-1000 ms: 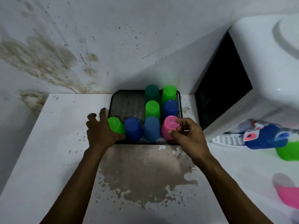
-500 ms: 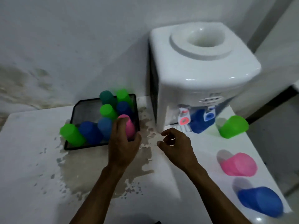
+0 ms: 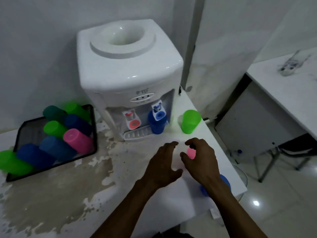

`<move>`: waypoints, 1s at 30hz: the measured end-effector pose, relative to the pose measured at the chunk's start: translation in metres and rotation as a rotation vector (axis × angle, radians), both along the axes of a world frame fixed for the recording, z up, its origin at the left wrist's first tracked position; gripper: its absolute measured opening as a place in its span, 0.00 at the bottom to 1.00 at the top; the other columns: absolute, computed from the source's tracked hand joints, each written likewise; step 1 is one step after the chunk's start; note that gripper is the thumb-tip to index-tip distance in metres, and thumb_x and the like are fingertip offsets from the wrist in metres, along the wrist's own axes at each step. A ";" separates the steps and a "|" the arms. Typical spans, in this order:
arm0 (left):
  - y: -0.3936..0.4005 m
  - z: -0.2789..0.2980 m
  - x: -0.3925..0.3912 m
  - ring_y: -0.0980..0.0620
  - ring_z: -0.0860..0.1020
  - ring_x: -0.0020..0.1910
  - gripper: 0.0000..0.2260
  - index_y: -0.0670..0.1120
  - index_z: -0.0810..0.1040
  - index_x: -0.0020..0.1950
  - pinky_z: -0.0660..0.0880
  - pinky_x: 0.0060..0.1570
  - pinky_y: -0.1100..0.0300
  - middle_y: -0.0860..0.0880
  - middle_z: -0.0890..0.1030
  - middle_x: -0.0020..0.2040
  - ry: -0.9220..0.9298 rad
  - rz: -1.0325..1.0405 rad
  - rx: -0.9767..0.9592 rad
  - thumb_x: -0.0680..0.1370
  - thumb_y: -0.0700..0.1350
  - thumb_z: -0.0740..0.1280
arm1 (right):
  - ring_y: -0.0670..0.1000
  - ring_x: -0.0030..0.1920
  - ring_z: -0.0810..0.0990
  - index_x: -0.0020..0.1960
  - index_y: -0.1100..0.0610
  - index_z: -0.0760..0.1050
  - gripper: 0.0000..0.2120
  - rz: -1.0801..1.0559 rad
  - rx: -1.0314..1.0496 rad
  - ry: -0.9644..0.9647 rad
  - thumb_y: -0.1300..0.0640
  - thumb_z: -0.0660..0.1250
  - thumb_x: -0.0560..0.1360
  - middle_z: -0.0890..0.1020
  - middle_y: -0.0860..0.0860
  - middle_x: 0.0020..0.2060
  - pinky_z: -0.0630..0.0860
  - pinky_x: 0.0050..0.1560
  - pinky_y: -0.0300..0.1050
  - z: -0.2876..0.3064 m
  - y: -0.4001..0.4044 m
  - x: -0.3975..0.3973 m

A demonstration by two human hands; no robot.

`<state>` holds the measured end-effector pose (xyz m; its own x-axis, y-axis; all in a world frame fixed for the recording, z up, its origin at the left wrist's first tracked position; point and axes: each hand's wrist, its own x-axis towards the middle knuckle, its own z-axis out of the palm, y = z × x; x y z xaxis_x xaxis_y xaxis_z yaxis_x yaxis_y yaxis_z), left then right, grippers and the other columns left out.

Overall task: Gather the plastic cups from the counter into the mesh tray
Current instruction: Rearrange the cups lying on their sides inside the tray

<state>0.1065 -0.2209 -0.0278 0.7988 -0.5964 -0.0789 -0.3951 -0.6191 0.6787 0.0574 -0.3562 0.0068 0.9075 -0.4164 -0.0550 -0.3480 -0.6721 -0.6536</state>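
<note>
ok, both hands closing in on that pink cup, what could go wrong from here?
1. The pink cup is mostly hidden under the right hand, so a blind pinch could tip it.
2. A blue cup sits under the right forearm near the counter edge; a sweep back could knock it off.
3. The tray looks crowded, and a green cup already overhangs its left end, so adding more may push it out.

White counter (image 3: pixel 171 200) under mesh tray (image 3: pixel 94 134), water dispenser (image 3: pixel 127 79), 4 cups.
</note>
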 end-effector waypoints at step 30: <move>0.018 -0.015 -0.006 0.48 0.73 0.57 0.39 0.47 0.70 0.68 0.74 0.49 0.57 0.48 0.74 0.59 0.055 0.461 -0.086 0.60 0.52 0.78 | 0.52 0.51 0.77 0.67 0.53 0.63 0.44 0.012 0.144 0.306 0.52 0.80 0.57 0.74 0.49 0.55 0.74 0.45 0.44 -0.038 -0.032 -0.062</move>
<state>0.1002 -0.2033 -0.0429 0.9780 -0.1864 -0.0940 -0.0543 -0.6623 0.7473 -0.0041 -0.3883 -0.0311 0.8445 -0.3740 -0.3835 -0.5356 -0.5855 -0.6085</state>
